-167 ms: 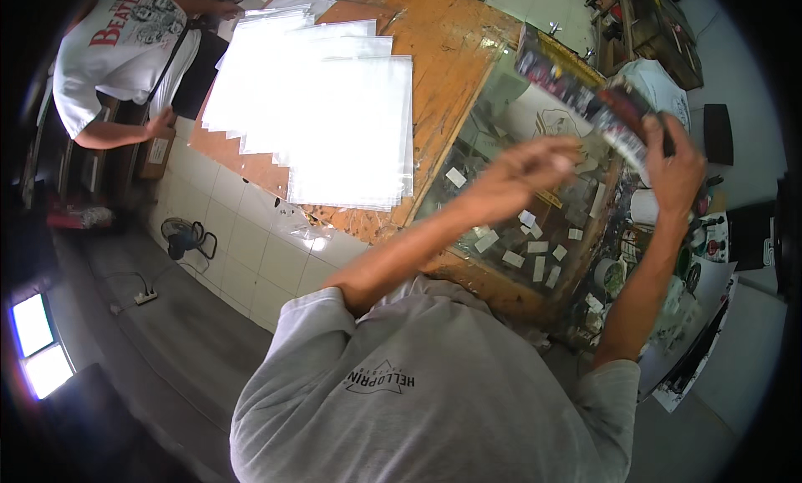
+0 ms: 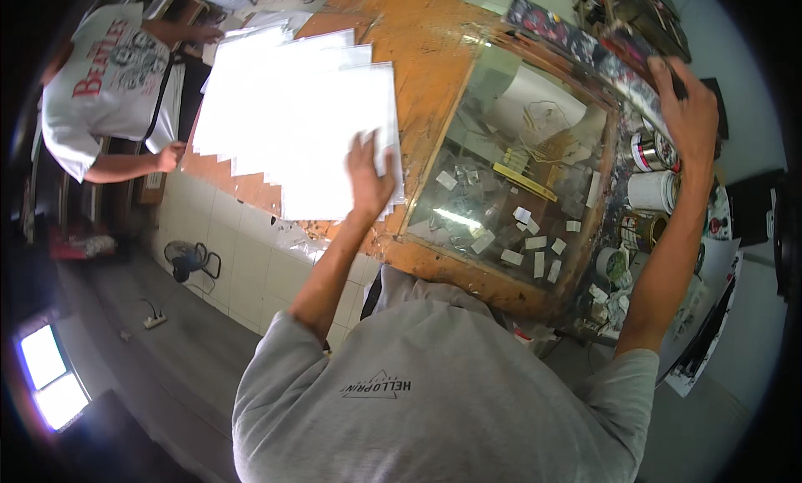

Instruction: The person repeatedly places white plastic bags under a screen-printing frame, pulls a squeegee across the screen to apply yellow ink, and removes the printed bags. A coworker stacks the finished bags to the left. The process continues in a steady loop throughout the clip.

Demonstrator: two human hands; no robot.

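My right hand (image 2: 689, 107) grips the near end of a long, paint-stained frame (image 2: 576, 53), which looks like a screen-printing frame. It is raised and tilted up along the right side of a glass panel (image 2: 426, 220) set in the wooden table (image 2: 426, 28). My left hand (image 2: 370, 182) lies with fingers spread on the right edge of the top sheet in a staggered stack of white, clear-edged plastic sheets or bags (image 2: 292, 107). Glare hides most of their surface. Under or on the glass are a yellow strip (image 2: 525, 182), several white paper pieces (image 2: 535, 242) and a line drawing (image 2: 547, 124).
Paint cans (image 2: 652, 151) and a white tub (image 2: 650, 191) crowd the right edge. Across the table's left side stands another person (image 2: 125, 82), one hand (image 2: 171, 156) at the table edge. A floor fan (image 2: 190, 259) and a power strip (image 2: 155, 321) are at lower left.
My left hand has swung left from over the glass to the plastic stack. My right hand has raised the frame further up and right, uncovering more of the glass.
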